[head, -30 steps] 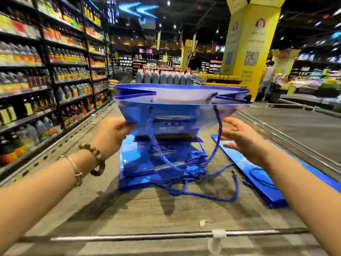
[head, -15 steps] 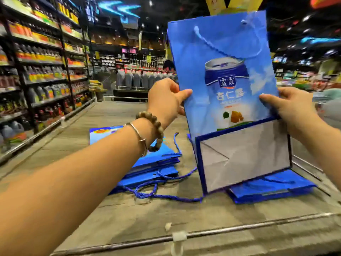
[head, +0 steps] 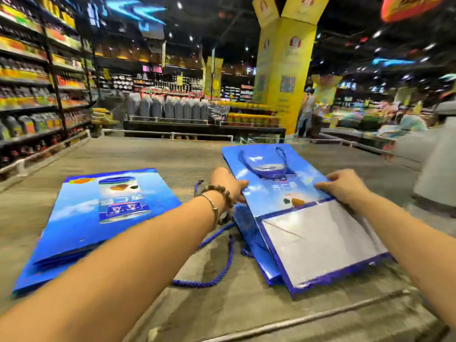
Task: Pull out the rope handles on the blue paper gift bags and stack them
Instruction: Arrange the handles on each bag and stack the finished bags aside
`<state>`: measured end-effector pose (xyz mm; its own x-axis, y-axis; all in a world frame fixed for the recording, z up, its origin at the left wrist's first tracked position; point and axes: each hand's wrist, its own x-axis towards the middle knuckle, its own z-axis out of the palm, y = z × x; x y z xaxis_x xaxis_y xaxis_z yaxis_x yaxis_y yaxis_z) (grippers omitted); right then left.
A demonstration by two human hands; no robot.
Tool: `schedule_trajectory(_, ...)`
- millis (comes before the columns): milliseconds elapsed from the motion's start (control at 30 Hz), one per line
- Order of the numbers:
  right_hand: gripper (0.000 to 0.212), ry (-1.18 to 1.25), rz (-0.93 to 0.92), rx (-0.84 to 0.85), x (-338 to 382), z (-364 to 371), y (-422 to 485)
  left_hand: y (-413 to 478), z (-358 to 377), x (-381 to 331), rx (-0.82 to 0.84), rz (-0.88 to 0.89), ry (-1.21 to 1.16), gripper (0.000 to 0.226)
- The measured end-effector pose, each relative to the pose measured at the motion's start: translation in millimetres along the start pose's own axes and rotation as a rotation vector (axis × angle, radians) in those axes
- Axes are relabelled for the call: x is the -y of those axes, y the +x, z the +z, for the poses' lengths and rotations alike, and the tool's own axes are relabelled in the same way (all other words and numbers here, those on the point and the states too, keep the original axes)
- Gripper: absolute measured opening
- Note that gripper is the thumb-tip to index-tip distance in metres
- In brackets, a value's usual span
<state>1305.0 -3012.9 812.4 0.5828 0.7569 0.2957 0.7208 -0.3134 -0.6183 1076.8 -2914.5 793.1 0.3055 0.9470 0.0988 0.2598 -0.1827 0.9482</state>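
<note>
A flat blue paper gift bag (head: pixel 283 193) lies on top of the right-hand stack (head: pixel 254 245), its white folded base toward me and its rope handle (head: pixel 261 159) lying on its far end. My left hand (head: pixel 228 185) grips the bag's left edge, and my right hand (head: pixel 345 185) grips its right edge. A second stack of blue bags (head: pixel 98 218) lies flat on the left. A loose blue rope handle (head: pixel 222 265) trails on the surface between the two stacks.
The bags rest on a grey-brown platform (head: pixel 172 156) with a metal rail (head: pixel 296 319) along the near edge. Stocked shelves (head: pixel 29 95) stand to the left, bottle displays behind, a yellow pillar (head: pixel 283 70) at the back. A person in grey (head: pixel 434 164) stands at the right edge.
The bag that both hands held upright in the air has come down flat onto the right-hand stack. Both hands keep hold of its side edges.
</note>
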Motion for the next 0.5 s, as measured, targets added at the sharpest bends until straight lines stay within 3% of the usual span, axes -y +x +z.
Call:
schedule_trajectory(67, 0.03, -0.076, 0.017, 0.056, -6.0, 12.2, 5.4, 10.4, 5.5, 10.3, -0.023, -0.012, 0.079, 0.021)
schedule_trajectory(200, 0.037, -0.291, -0.013, 0.154, -7.4, 30.8, 18.9, 26.2, 6.0, 22.0, -0.08, -0.019, 0.33, 0.036)
schedule_trajectory(333, 0.043, -0.545, -0.096, 0.161, -11.1, 46.4, 17.3, 20.0, 1.4, 28.2, -0.048, 0.027, 0.729, 0.034)
schedule_trajectory(500, 0.031, -0.688, -0.211, 0.132, -10.9, 45.5, 7.5, -2.5, -0.1, 18.0, -0.055, 0.112, 0.924, 0.025)
